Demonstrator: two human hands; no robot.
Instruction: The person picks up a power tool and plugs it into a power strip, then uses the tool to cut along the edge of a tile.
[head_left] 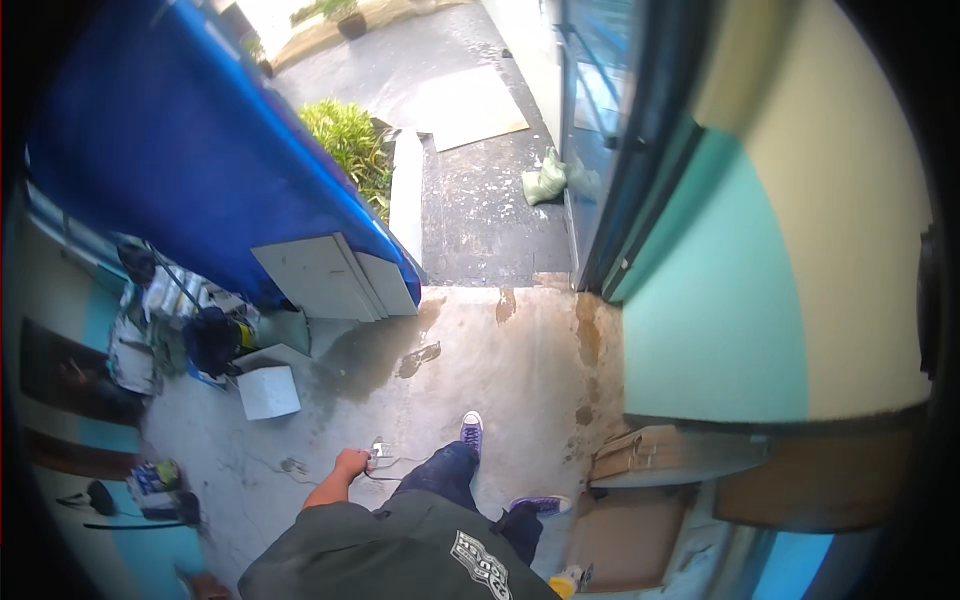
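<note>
My left hand (350,461) is low over the concrete floor, left of my leg, with its fingers closed. At its fingertips is a small pale boxy thing (379,450), too small to name, with a thin cord (405,460) running from it toward my leg. Another stretch of thin cord lies on the floor to the left of the hand. My right hand and forearm do not show. A yellow thing (564,586) peeks out at the lower edge beside my dark shirt; its kind is unclear.
Pale boards (310,280) lean against a blue sheet (200,150) at the left. A white box (268,392) and bags stand nearby. Flat cardboard (680,455) rests along the right wall. Ahead, a doorway leads outside, past a sack (545,178) and wet floor patches (418,358).
</note>
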